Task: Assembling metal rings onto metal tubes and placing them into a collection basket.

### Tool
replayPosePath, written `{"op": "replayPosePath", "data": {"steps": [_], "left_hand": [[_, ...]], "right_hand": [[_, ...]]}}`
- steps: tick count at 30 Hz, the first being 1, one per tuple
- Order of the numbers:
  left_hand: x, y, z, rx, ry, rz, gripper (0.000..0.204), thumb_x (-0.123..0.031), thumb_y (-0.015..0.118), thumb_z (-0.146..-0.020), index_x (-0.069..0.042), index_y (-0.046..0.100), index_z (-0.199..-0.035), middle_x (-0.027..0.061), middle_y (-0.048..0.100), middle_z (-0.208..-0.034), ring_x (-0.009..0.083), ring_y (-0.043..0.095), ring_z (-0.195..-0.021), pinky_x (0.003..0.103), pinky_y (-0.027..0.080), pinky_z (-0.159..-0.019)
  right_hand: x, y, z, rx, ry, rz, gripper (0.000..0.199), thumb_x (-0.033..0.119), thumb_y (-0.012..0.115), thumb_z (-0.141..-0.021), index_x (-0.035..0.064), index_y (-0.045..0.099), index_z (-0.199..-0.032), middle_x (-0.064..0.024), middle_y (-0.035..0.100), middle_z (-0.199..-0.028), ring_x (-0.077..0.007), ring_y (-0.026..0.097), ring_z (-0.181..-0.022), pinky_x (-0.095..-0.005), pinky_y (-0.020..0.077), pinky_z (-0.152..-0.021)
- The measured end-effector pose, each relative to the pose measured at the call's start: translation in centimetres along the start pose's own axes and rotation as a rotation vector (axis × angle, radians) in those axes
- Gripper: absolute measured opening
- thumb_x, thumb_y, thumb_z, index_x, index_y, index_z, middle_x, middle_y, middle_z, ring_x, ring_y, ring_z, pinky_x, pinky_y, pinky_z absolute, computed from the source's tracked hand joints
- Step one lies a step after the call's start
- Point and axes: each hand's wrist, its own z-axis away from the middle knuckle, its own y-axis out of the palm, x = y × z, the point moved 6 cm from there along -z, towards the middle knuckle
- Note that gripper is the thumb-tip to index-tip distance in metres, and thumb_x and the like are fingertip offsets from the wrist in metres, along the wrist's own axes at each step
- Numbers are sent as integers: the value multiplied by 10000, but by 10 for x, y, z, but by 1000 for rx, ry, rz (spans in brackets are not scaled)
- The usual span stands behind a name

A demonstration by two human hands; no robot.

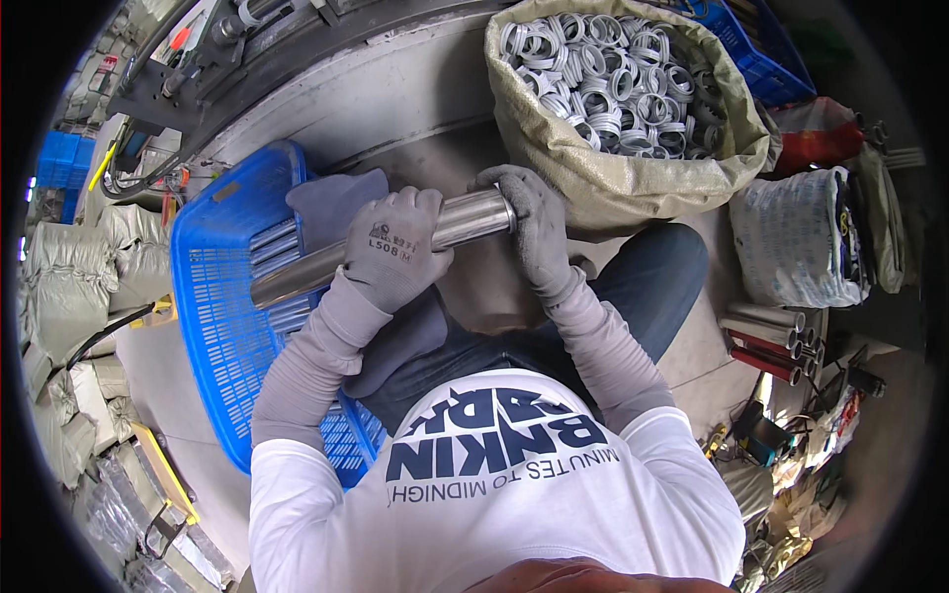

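Note:
A shiny metal tube point(472, 219) lies slantwise across my lap, its far-left end over a blue plastic basket point(213, 395). My left hand point(393, 242), in a grey glove, is wrapped round the tube near its middle. At the tube's right end, my gloved right hand point(534, 222) grips the rim, with fingers over the top and palm beside the opening. More metal tubes point(280, 247) lie in the basket, partly under a grey cloth point(341, 206). Whether a ring sits on the tube's end is hidden by my right hand.
A woven sack point(593, 183) full of white-grey rings point(618, 84) stands ahead to the right. Beside it are a white bundle point(796, 237) and a stack of metal tubes point(766, 331). Dark machinery point(287, 59) runs along the far left; wrapped packages point(69, 282) line the left.

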Motion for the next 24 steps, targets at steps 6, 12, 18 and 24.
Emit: {"op": "replayPosePath", "data": {"steps": [6,12,18,24], "left_hand": [[0,0,-1,8,-2,-20,400,-296,816,-728,-101,624,-1020,92,670,-931,268,702,-884,409,541,-791],[4,11,-2,45,-8,-26,423,-300,812,-722,-83,622,-1031,113,659,-944,299,690,-906,438,529,-816],[-26,-34,6,-235,213,38,428,-261,838,-775,-56,632,-1089,121,680,-1044,265,687,-944,395,530,-875],[15,-6,48,-228,-127,1048,393,-293,811,-906,-16,653,-1134,144,657,-1291,269,639,-1170,442,518,-1020]], "right_hand": [[3,8,0,-61,-84,58,398,241,400,-1098,-35,686,-1106,-157,692,-1070,-243,688,-952,-349,528,-900],[-9,15,4,-174,-45,208,251,157,500,-1093,-34,660,-1117,-139,691,-1003,-222,668,-915,-336,527,-854],[-13,-4,-4,-151,81,124,191,91,589,-1014,-19,684,-1137,-171,702,-1040,-282,696,-936,-364,540,-843],[35,-74,-31,-333,-271,482,228,91,655,-870,33,688,-1089,-165,711,-978,-362,697,-867,-416,547,-780]]}}
